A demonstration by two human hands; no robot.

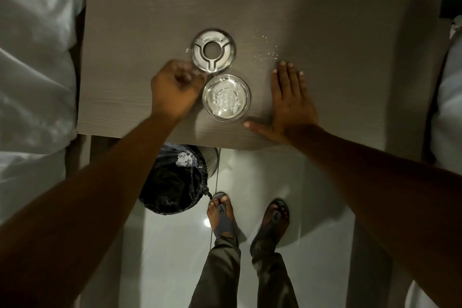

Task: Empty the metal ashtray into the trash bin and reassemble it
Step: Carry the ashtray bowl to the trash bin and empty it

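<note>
The metal ashtray lies in two parts on the grey table [130, 32]. Its lid [213, 51], a shiny ring with a centre hole and three grooves, sits further back. The round bowl [226, 97] sits nearer me and holds small white bits. My left hand [175, 89] is curled, with its fingertips touching the lid's near-left rim; whether they pinch it is unclear. My right hand [291, 101] lies flat, palm down on the table, to the right of the bowl and apart from it. The trash bin [175, 182], lined with a black bag, stands on the floor under the table's front edge.
White crumbs [265, 52] are scattered on the table right of the lid. White bedding [35, 57] flanks the table on the left and more on the right [450, 82]. My feet in sandals [247, 217] stand on the glossy floor beside the bin.
</note>
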